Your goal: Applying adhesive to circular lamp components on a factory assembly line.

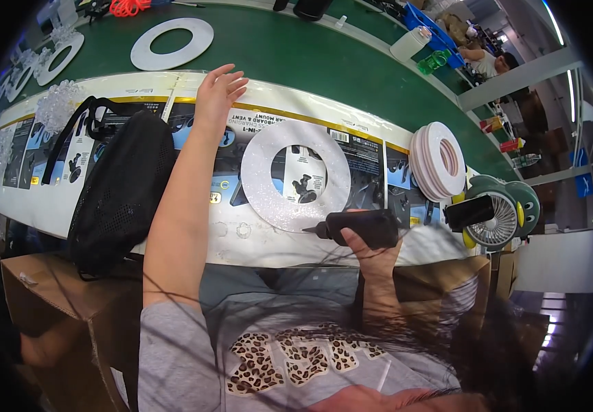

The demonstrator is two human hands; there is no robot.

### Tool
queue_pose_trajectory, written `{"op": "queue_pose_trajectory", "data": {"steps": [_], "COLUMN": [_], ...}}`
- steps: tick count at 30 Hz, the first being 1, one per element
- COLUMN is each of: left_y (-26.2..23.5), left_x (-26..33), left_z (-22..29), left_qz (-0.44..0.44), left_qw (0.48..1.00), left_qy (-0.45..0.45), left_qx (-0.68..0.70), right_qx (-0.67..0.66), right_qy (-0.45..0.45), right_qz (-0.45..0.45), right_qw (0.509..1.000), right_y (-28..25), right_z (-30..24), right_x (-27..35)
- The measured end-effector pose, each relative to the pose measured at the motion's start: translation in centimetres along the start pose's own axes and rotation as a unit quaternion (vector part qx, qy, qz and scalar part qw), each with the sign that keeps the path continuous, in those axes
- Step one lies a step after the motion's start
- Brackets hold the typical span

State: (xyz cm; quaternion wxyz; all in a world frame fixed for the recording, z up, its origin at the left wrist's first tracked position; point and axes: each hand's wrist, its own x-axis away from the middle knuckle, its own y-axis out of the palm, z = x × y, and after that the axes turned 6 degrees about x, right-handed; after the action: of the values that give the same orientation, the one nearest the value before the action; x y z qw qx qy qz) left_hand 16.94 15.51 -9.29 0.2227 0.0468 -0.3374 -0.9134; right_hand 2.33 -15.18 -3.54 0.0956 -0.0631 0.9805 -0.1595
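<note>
A flat white glittery ring lies on the printed cardboard sheet before me. My right hand is wrapped round a black squeeze bottle tipped on its side. Its thin pointed nozzle reaches to the ring's lower right edge; whether it touches cannot be made out. Stretched forward to the far edge of the cardboard, my left hand has its fingers apart and holds nothing. Beyond it on the green table lies another flat white ring. A stack of pinkish-white rings stands to the right.
A black mesh bag lies left of my left arm, near clumps of clear beads. At the right stand a green fan and a black phone. A white bottle stands at the back; open cardboard boxes sit below.
</note>
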Motion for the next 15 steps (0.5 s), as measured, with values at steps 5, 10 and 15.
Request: {"op": "queue_pose_trajectory", "data": {"steps": [5, 10, 15], "left_y": [-0.3, -0.3, -0.1], "left_x": [0.0, 0.0, -0.1], "left_z": [-0.2, -0.2, -0.3], "left_qz": [-0.001, -0.003, -0.005], "left_qw": [1.000, 1.000, 1.000], "left_qy": [0.001, 0.003, 0.002], "left_qx": [-0.002, -0.004, -0.008], "right_qx": [-0.021, -0.058, -0.018], "right_qy": [0.022, 0.000, -0.013], "right_qz": [0.037, 0.102, 0.110], "right_qw": [0.999, 0.993, 0.994], "right_y": [-0.6, -1.8, -3.0], "right_z": [0.0, -0.1, 0.4], "right_x": [0.3, 0.0, -0.3]}}
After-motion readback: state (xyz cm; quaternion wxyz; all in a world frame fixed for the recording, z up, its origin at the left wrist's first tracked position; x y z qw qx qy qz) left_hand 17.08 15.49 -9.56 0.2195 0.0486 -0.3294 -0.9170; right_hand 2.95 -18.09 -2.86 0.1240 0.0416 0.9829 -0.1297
